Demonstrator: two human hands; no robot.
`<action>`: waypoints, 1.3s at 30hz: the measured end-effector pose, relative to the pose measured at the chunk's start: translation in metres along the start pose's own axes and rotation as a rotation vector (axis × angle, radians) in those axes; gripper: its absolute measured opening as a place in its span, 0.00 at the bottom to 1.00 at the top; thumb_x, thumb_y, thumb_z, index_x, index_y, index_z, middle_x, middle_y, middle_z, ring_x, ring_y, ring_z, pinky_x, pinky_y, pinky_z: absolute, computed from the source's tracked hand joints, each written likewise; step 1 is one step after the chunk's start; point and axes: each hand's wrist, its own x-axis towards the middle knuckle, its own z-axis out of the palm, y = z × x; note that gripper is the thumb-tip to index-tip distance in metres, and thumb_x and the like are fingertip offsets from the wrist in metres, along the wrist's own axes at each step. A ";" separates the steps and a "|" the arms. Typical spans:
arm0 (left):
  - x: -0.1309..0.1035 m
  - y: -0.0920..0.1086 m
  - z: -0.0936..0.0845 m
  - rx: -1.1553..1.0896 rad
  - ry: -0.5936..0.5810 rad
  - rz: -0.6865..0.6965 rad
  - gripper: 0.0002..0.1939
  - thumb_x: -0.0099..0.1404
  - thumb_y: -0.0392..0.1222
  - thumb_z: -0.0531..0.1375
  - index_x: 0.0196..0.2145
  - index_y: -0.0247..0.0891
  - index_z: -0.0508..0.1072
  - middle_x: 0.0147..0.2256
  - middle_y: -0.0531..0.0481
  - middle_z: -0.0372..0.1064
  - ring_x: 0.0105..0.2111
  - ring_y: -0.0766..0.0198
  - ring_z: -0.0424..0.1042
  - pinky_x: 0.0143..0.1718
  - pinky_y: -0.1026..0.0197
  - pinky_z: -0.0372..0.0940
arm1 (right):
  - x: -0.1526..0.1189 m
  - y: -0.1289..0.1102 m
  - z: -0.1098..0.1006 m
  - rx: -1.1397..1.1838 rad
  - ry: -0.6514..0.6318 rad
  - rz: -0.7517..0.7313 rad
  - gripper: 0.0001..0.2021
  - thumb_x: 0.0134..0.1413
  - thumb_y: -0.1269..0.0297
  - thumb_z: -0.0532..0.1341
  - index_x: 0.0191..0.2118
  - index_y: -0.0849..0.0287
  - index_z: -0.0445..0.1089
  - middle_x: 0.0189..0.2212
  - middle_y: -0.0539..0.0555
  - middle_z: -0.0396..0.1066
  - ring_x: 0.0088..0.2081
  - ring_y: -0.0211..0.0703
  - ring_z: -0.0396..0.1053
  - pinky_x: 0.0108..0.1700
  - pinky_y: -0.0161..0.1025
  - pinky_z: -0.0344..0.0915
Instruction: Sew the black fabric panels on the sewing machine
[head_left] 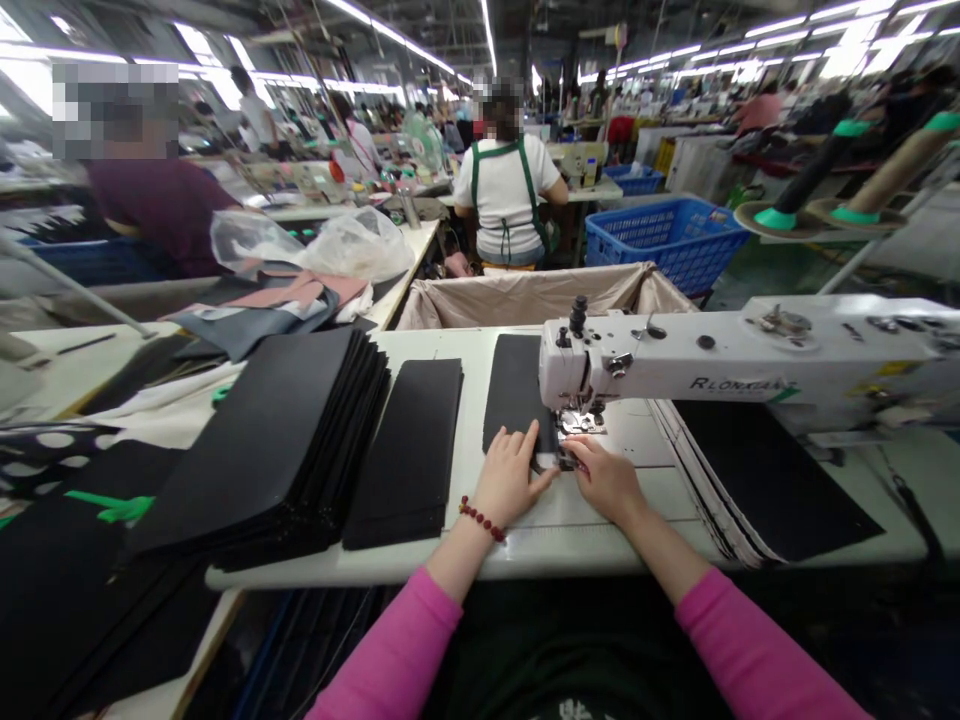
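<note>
In the head view, the left hand (510, 475) lies flat, fingers spread, on a flat black rectangular fabric panel (516, 392) under the needle of the white sewing machine (735, 365). The right hand (606, 478) presses the panel's near edge, fingers together. A tall stack of matte black panels (277, 440) sits far left.

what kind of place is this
Most likely a sewing factory: an industrial sewing machine, stacks of cut black panels, and rows of other workers at tables under strip lights.
</note>
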 end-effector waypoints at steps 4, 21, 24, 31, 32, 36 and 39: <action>-0.051 0.027 -0.007 0.020 -0.046 0.043 0.50 0.56 0.69 0.58 0.65 0.36 0.50 0.59 0.35 0.55 0.60 0.41 0.54 0.59 0.42 0.51 | -0.001 0.000 -0.008 0.026 0.037 -0.010 0.19 0.56 0.74 0.52 0.52 0.53 0.65 0.49 0.52 0.70 0.48 0.44 0.69 0.46 0.38 0.66; -0.137 -0.016 -0.177 0.099 -0.322 0.279 0.32 0.60 0.28 0.50 0.56 0.61 0.66 0.54 0.59 0.68 0.59 0.57 0.61 0.65 0.40 0.40 | -0.069 -0.037 -0.022 0.044 -0.143 -0.008 0.27 0.53 0.74 0.52 0.59 0.50 0.60 0.57 0.51 0.65 0.49 0.46 0.70 0.45 0.43 0.68; -0.128 -0.032 -0.158 0.186 -0.344 0.082 0.33 0.57 0.39 0.60 0.60 0.55 0.62 0.58 0.49 0.63 0.62 0.43 0.53 0.60 0.30 0.44 | -0.092 -0.026 -0.038 0.170 -0.109 0.061 0.26 0.54 0.75 0.51 0.58 0.48 0.61 0.55 0.49 0.67 0.49 0.43 0.70 0.47 0.40 0.67; -0.075 0.040 -0.063 -0.102 -0.356 0.182 0.38 0.60 0.46 0.65 0.64 0.48 0.54 0.57 0.44 0.60 0.55 0.53 0.62 0.56 0.50 0.59 | -0.147 0.011 -0.067 0.166 -0.002 0.366 0.13 0.60 0.63 0.54 0.49 0.48 0.67 0.41 0.48 0.75 0.40 0.44 0.73 0.40 0.39 0.68; -0.068 0.053 -0.048 -0.124 -0.316 0.173 0.33 0.61 0.43 0.64 0.62 0.46 0.57 0.53 0.44 0.63 0.52 0.53 0.64 0.54 0.50 0.61 | -0.152 0.013 -0.068 0.143 -0.011 0.409 0.11 0.61 0.60 0.54 0.47 0.48 0.67 0.38 0.48 0.75 0.37 0.44 0.74 0.38 0.39 0.67; -0.054 0.087 0.000 -0.238 -0.232 0.176 0.15 0.66 0.39 0.59 0.50 0.46 0.70 0.42 0.48 0.67 0.42 0.57 0.66 0.45 0.53 0.64 | -0.164 0.008 -0.065 0.100 -0.068 0.450 0.10 0.61 0.52 0.54 0.41 0.51 0.65 0.31 0.47 0.73 0.31 0.43 0.73 0.31 0.37 0.64; -0.053 0.092 0.013 -0.358 -0.193 0.129 0.06 0.69 0.38 0.55 0.39 0.42 0.72 0.38 0.49 0.67 0.40 0.59 0.66 0.42 0.55 0.64 | -0.161 -0.004 -0.063 0.106 -0.100 0.387 0.09 0.64 0.55 0.51 0.40 0.53 0.63 0.31 0.48 0.72 0.31 0.42 0.72 0.30 0.37 0.62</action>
